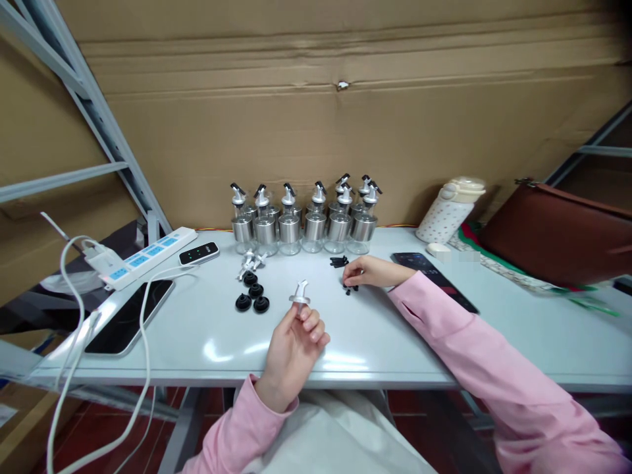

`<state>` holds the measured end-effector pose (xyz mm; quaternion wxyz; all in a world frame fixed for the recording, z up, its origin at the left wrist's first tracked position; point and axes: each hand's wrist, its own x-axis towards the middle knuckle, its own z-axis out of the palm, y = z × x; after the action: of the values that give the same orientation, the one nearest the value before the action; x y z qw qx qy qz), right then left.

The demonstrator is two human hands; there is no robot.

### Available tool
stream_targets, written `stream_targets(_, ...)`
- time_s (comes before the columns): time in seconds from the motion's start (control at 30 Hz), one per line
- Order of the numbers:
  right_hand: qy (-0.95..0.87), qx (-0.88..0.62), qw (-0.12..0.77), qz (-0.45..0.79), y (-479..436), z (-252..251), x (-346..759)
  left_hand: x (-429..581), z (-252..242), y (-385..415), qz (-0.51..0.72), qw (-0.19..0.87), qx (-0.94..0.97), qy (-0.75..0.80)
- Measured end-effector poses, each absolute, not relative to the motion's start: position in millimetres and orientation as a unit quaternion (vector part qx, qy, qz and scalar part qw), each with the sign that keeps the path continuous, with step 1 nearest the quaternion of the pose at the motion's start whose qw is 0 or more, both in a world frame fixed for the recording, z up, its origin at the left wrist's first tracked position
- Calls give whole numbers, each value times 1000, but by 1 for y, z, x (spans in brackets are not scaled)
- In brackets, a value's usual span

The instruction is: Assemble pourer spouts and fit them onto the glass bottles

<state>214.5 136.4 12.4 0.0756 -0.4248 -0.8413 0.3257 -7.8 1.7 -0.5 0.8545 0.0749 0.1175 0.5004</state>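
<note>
One spout [300, 291] in left grip [296, 345], wrist [272, 390] over front edge [365, 380], right grip [364, 270] unclear, tabletop [345, 326] open between

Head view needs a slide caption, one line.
Left hand holding a silver spout, right hand at small black parts, bottles behind.

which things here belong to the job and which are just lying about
Likely job:
- metal spout in the left hand
- small black pieces by the right hand
- black levers
- black caps
- loose spouts
- bottles

Lying about:
- two phones
- power strip
- flask
- brown bag
</note>
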Motion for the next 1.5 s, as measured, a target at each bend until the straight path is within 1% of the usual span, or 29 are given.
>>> stream_targets(0.1,-843,-428,110,306,136,14,213,-8,-1,2,499,856,76,113)
stream_targets(0.2,-812,-438,202,329,129,22,205,-8,-2,2,498,857,77,109)
stream_targets(0.3,-739,-401,309,444,116,31,188,-8,-2,2,495,859,80,106)
stream_targets(0.4,-670,-324,362,561,100,35,166,-8,-2,2,490,861,82,112)
stream_targets(0.5,-639,-275,368,617,89,33,148,-8,-2,1,478,865,85,124)
stream_targets(0.63,-580,-248,369,682,85,25,137,-8,-2,1,473,866,95,132)
stream_targets(0.83,-495,-227,338,767,84,20,134,-8,-2,0,463,871,105,124)
stream_targets(1.0,-482,-219,319,786,78,21,129,-8,-3,0,459,874,107,115)
stream_targets(1.17,-484,-207,329,784,74,20,126,-8,-4,0,458,876,111,105)
stream_targets(1.4,-502,-170,279,801,76,19,133,-8,-3,1,456,877,109,107)
stream_targets(1.5,-488,-189,296,799,75,22,133,-8,-2,0,458,874,113,116)
